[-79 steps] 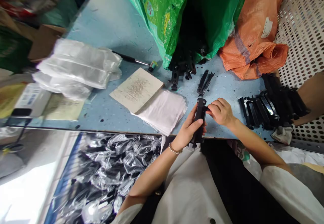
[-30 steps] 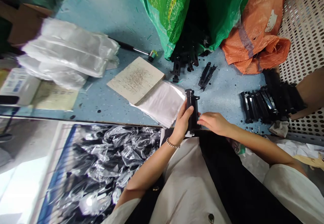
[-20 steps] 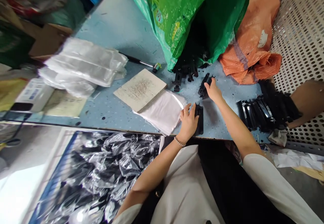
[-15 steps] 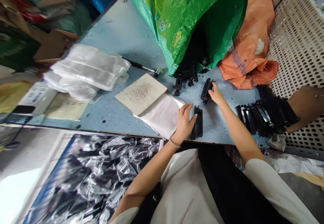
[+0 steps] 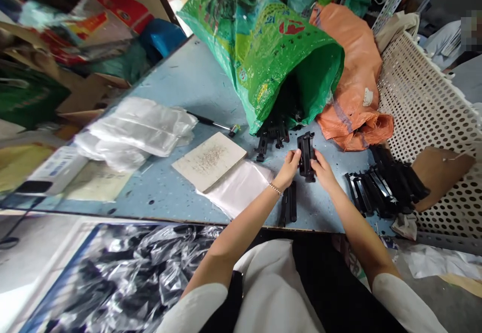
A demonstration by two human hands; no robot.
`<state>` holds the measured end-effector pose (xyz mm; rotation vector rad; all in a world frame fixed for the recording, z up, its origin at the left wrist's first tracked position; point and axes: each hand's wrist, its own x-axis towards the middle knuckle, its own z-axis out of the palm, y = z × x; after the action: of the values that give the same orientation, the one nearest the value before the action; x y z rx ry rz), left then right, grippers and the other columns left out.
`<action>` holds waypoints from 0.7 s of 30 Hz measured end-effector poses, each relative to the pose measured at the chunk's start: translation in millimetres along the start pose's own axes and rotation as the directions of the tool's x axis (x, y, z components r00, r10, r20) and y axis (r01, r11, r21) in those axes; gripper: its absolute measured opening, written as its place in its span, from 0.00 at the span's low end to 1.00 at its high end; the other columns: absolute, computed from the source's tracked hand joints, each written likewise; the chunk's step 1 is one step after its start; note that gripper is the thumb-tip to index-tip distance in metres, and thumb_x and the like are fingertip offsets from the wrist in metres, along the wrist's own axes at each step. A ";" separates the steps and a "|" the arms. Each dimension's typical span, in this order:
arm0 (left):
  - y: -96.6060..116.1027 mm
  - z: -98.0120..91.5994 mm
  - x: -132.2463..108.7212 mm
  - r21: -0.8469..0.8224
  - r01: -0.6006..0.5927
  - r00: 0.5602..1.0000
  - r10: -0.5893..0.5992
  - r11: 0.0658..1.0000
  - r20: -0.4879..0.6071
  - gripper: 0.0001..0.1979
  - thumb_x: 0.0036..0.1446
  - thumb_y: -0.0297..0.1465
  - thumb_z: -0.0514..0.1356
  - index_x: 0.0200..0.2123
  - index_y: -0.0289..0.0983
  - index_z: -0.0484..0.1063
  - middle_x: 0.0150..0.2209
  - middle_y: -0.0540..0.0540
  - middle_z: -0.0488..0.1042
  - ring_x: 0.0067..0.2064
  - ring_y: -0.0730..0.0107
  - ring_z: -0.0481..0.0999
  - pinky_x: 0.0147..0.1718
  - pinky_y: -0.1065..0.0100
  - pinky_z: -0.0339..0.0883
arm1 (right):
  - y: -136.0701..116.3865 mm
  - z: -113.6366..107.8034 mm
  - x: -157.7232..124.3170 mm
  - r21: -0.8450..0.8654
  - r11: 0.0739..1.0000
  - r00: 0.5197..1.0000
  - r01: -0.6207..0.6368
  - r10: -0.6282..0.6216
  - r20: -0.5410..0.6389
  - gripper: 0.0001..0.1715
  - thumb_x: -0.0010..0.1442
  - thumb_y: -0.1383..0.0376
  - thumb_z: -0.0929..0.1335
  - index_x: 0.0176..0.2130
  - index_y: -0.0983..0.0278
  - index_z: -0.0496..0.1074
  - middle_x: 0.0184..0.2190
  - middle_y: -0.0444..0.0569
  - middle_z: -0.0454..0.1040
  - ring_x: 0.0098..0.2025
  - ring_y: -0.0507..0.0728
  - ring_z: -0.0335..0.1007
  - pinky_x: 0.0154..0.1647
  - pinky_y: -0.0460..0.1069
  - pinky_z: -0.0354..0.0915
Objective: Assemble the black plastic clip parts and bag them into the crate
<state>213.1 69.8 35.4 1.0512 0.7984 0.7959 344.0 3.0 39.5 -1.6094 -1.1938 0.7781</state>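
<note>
Between my two hands is a black plastic bracket-like part [image 5: 306, 154], held upright over the table. My left hand [image 5: 288, 169] grips its left side, and my right hand [image 5: 323, 170] closes on its right side. Below my left wrist another black part [image 5: 289, 205] lies near the table edge. More black parts [image 5: 268, 141] spill from the mouth of a green bag [image 5: 259, 67]. Left of my left hand, a stack of clear plastic sleeves [image 5: 233, 190] lies partly under a worn beige board [image 5: 210, 161].
Right of my arm sits a row of black parts [image 5: 380, 188] beside a perforated cream basket [image 5: 433, 102]. An orange sack [image 5: 350, 72] stands behind. At left lie plastic bags [image 5: 139, 127] and a black-handled tool [image 5: 211, 122]. Below the table edge, a crate holds bagged black items [image 5: 150, 272].
My left hand has left the part near the table edge and now grips the one in my right hand. That part has come upright between both hands. The camera view has shifted.
</note>
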 end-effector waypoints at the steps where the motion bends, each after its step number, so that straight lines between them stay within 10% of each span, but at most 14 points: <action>1: 3.5 -0.7 -13.3 -0.065 0.038 0.999 -0.037 0.997 0.021 0.24 0.63 0.54 0.57 0.45 0.38 0.68 0.32 0.51 0.72 0.34 0.72 0.74 0.36 0.68 0.73 | -7.3 -1.9 -10.8 0.039 0.999 0.998 0.007 -0.009 0.068 0.27 0.65 0.52 0.65 0.60 0.58 0.69 0.53 0.51 0.76 0.52 0.60 0.74 0.56 0.57 0.70; 6: 36.4 -13.3 -76.5 -0.355 0.222 0.969 -0.164 0.908 0.186 0.28 0.56 0.48 0.68 0.54 0.38 0.69 0.38 0.48 0.78 0.36 0.69 0.79 0.37 0.66 0.77 | -42.1 -15.0 -34.1 -0.246 0.956 0.987 0.159 -0.161 0.014 0.24 0.70 0.45 0.60 0.38 0.60 0.72 0.28 0.45 0.73 0.30 0.56 0.70 0.35 0.52 0.68; 10: 53.1 -28.4 -101.7 -0.352 0.320 0.944 -0.266 0.879 0.193 0.30 0.58 0.51 0.65 0.54 0.36 0.73 0.42 0.41 0.81 0.38 0.62 0.81 0.37 0.64 0.77 | -52.3 -13.4 -23.1 -0.498 0.733 0.850 0.464 -0.527 0.016 0.27 0.67 0.39 0.62 0.39 0.60 0.67 0.32 0.49 0.72 0.34 0.58 0.69 0.38 0.55 0.67; 18: 48.3 -48.5 -130.3 -0.130 0.286 0.945 -0.257 0.949 0.202 0.36 0.52 0.61 0.63 0.46 0.33 0.74 0.35 0.45 0.78 0.31 0.70 0.77 0.27 0.70 0.69 | -58.0 7.0 -18.5 -0.454 0.475 0.610 0.754 -0.762 0.216 0.28 0.69 0.40 0.59 0.43 0.60 0.67 0.34 0.50 0.72 0.36 0.59 0.68 0.35 0.54 0.65; 21: 47.9 -42.5 -134.2 -0.131 0.289 0.949 -0.266 0.948 0.168 0.32 0.53 0.60 0.64 0.40 0.35 0.71 0.29 0.49 0.74 0.26 0.74 0.73 0.23 0.71 0.66 | -62.7 15.2 -19.2 -0.506 0.475 0.658 0.720 -0.700 0.279 0.28 0.72 0.43 0.57 0.36 0.60 0.69 0.30 0.50 0.71 0.33 0.58 0.66 0.35 0.54 0.61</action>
<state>103.7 -13.6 91.8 0.8262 0.7258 0.5227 303.1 -6.0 92.1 -1.3121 -2.0788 -0.1575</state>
